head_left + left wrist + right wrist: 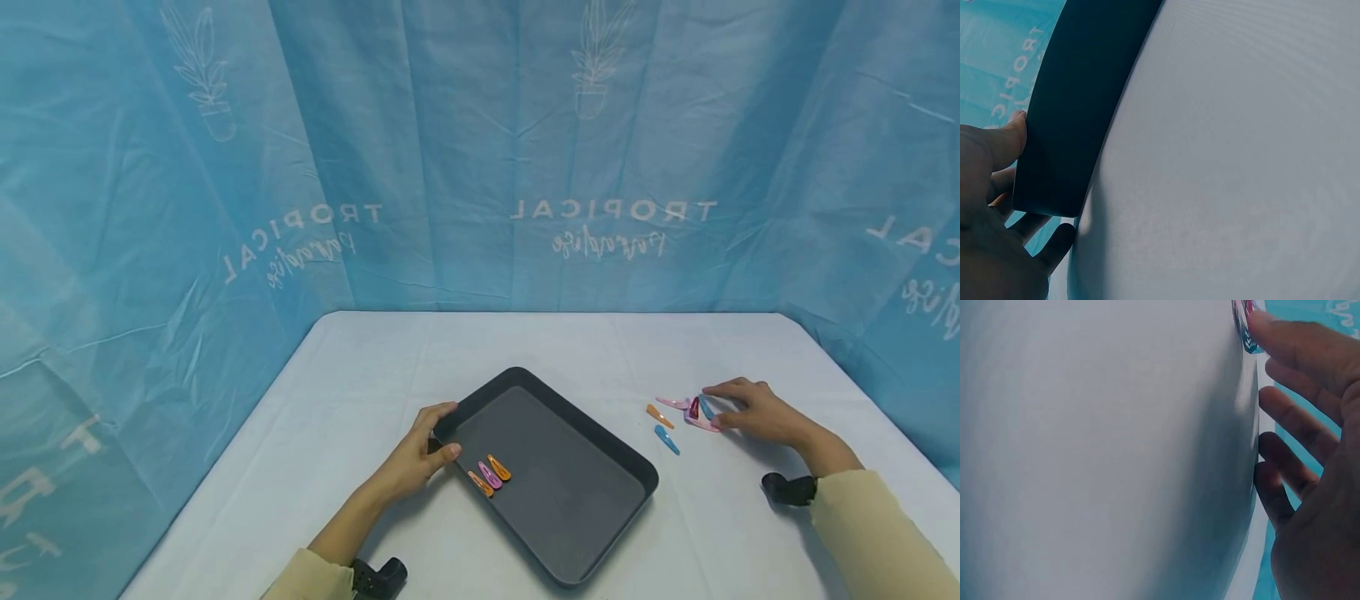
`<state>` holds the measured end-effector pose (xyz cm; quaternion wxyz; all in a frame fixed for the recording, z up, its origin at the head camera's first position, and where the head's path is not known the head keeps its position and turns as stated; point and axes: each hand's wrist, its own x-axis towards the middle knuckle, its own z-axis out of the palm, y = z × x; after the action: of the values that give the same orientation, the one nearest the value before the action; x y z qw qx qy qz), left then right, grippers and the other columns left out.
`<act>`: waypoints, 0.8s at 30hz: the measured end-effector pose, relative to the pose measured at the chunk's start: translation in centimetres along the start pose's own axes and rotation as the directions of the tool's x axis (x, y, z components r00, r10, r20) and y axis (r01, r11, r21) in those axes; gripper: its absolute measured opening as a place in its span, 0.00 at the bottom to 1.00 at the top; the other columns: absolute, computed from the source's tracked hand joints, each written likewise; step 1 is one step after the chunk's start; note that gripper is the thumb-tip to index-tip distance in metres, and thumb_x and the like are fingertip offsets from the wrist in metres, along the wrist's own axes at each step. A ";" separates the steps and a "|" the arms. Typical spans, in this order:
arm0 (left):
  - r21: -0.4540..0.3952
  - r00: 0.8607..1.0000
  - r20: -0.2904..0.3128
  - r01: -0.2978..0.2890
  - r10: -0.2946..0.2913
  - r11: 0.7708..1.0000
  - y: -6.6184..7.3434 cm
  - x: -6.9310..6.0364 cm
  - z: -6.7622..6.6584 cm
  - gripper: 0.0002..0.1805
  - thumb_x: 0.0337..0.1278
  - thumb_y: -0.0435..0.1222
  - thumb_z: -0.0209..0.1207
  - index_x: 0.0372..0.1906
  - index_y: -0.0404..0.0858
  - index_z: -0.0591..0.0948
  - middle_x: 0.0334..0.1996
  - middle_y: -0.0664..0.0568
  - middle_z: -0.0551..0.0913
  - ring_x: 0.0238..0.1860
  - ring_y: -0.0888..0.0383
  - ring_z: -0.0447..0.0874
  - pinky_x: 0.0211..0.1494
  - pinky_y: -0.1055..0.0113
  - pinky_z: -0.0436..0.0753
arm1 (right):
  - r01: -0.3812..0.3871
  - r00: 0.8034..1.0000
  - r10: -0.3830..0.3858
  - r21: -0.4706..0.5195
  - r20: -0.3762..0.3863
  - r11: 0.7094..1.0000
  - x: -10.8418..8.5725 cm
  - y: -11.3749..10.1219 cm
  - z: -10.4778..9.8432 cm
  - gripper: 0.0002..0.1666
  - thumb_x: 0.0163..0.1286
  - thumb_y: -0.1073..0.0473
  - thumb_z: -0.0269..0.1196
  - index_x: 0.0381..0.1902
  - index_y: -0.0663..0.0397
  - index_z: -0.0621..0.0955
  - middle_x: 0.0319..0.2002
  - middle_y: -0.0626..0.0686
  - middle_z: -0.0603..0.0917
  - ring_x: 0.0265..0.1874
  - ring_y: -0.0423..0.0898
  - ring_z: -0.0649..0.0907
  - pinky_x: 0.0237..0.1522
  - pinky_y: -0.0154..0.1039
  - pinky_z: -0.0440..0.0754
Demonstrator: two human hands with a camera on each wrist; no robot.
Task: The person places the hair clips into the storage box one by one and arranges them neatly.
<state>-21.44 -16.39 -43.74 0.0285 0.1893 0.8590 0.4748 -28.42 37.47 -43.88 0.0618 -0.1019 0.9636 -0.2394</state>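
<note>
Dark-grey rectangular tray (555, 508): on white cloth (360, 367), corner gripped between left hand (418, 452) thumb and fingers. Orange and purple teardrop-shaped clips (490, 475): three, inside, beside the wall. Right hand (761, 414): thumb and forefinger parted around a blue teardrop-shaped clip (707, 407) in the multicoloured clip cluster (693, 409) (firm hold: cannot tell). Risk: crowded neighbours could snag and drag along.

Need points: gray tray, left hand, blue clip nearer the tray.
Gray tray (558, 479): head view, bare floor.
Left hand (411, 458): head view, middle of the hand.
Blue clip (666, 438): head view, middle of its body.
</note>
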 end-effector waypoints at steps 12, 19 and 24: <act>-0.003 1.000 -0.002 0.008 -0.008 1.000 0.1 -0.1 -0.1 0.34 0.61 0.40 0.58 0.71 0.45 0.59 0.71 0.48 0.57 0.74 0.43 0.50 0.70 0.40 0.56 | -0.022 0.999 0.020 -0.047 -0.043 0.999 0.6 -0.6 0.3 0.39 0.54 0.41 0.68 0.60 0.56 0.76 0.58 0.69 0.68 0.53 0.65 0.62 0.47 0.65 0.69; -0.012 1.000 0.001 0.000 0.000 1.000 0.3 -0.1 -0.2 0.34 0.61 0.39 0.58 0.71 0.45 0.60 0.71 0.47 0.57 0.74 0.43 0.50 0.70 0.39 0.57 | -0.029 0.998 0.026 -0.042 -0.050 0.999 0.6 -0.8 0.4 0.40 0.54 0.39 0.68 0.58 0.58 0.77 0.58 0.69 0.69 0.53 0.65 0.62 0.48 0.66 0.69; -0.005 1.000 0.004 -0.009 0.009 1.000 0.1 -0.1 -0.1 0.35 0.61 0.40 0.58 0.71 0.45 0.59 0.71 0.46 0.57 0.74 0.42 0.50 0.70 0.39 0.56 | -0.031 0.998 0.030 -0.019 -0.053 0.999 0.4 -0.9 0.1 0.41 0.55 0.38 0.67 0.59 0.59 0.75 0.58 0.67 0.71 0.53 0.63 0.63 0.50 0.66 0.68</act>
<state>-21.36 -16.41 -43.59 0.0283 0.1942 0.8569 0.4766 -28.60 36.59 -43.59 0.0389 -0.0813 0.9687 -0.2315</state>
